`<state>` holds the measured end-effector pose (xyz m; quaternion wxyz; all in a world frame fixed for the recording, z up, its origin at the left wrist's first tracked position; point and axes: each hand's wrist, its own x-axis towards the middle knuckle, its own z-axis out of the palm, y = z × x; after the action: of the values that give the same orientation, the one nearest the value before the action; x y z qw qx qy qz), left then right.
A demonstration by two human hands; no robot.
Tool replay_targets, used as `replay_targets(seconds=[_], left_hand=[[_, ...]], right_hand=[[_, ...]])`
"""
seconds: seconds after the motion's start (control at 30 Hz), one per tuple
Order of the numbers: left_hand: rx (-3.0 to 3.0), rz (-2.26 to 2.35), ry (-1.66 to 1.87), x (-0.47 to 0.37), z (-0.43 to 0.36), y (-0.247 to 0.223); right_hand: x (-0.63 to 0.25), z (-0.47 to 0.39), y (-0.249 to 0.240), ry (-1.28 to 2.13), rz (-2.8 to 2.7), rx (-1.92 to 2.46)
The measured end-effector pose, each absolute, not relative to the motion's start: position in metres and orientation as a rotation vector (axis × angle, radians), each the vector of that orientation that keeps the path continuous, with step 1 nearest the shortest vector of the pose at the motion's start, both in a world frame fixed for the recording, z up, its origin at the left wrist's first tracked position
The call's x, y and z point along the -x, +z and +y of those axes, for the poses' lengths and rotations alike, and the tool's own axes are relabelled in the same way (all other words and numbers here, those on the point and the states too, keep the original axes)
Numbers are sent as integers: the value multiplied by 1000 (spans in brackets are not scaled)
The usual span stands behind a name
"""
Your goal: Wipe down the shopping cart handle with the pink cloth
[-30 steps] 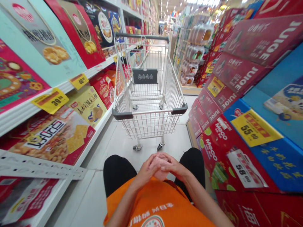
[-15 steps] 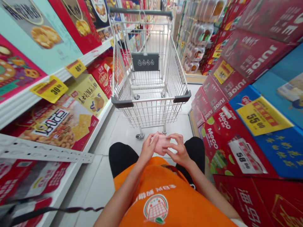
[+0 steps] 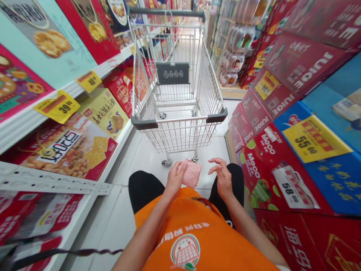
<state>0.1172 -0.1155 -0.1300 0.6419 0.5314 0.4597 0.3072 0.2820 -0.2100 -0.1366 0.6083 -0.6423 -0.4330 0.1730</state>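
A folded pink cloth [image 3: 193, 174] is pinched by its left side in my left hand [image 3: 176, 177], above my lap. To its right, apart from the cloth, my right hand [image 3: 221, 176] has its fingers spread and bent, holding nothing. Just beyond both hands stands a metal shopping cart [image 3: 180, 132], its near wire side facing me and no goods visible inside. My orange apron [image 3: 180, 226] covers my lap between black-clad knees.
Shelves [image 3: 113, 158] with boxed snacks and yellow price tags [image 3: 58, 106] line the left. Stacked drink cartons [image 3: 262, 165] rise close on the right. Pale floor tiles [image 3: 118, 210] lie below, and the aisle runs on behind the cart.
My right hand has let go of the pink cloth and moved right, its fingers opening. The cloth stays in my left hand, showing more of its flat folded face.
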Motion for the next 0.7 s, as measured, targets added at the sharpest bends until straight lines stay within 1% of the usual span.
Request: replay_targets(seconds=[0.07,0.2,0.23,0.27,0.3,0.33,0.37,0.43,0.47,0.5,0.53,0.63,0.7], left_hand=[[-1203,1024,697,-120,-115,-125],[-1270,892,711,-126,-114,-113],[-1308,860,701,-127,-113,-109],[-1349,829,692,-127,-110,-104],[-1385,805,687,-126,-107,-99],[-1413,792,693,-125,-103,-92],[-1434,794,712,-124,-98,-85],[-1466,821,774,-125,-87,-67],[-1480,833,821,-128,-82,-58],[-1494,830,876,-132,-78,-48],[-1507,805,935,-137,-76,-39],[-1558,652,1061,-159,-75,-17],[-1648,563,1085,-172,-77,-9]], right_hand=[[-278,-207,-142,561,-945,1474],[-262,-194,-150,1147,-704,1166],[-265,-190,-147,1226,-657,1087],[-272,-185,-139,1234,-629,1038],[-284,-181,-127,1168,-626,1023],[-299,-176,-111,1017,-642,1053],[-315,-172,-94,802,-665,1116],[-345,-165,-58,266,-689,1261],[-354,-161,-44,142,-775,1286],[-357,-156,-32,172,-870,1248],[-355,-151,-24,313,-960,1188],[-328,-136,-20,939,-1051,1000],[-310,-127,-24,1116,-976,936]])
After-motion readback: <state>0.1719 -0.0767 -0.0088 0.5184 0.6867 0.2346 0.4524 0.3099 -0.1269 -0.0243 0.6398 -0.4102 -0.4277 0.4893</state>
